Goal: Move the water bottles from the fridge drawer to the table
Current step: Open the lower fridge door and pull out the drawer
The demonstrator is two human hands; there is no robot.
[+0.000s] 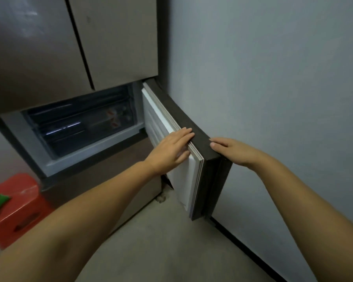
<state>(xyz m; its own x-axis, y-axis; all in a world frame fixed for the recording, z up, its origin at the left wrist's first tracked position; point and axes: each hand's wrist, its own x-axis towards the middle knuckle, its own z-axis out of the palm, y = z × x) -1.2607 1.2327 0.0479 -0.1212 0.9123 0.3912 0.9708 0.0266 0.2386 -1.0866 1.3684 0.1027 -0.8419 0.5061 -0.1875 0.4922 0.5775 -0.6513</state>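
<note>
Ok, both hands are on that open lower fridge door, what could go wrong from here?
The left hand lies flat on the lower door's white inner side, the right hand on its dark edge; fingers could get pinched if it swings. The door stands close to the wall and may knock it. The drawers look dark, so bottles are hard to spot.

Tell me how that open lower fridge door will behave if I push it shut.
The lower fridge door looks thick and rigid, so it should probably swing stiffly on its hinge without flexing. Both the left hand and right hand rest flat on its top edge, suggesting some weight.

Both hands (172, 148) (232, 151) rest flat on the open fridge door (202, 143).
</note>
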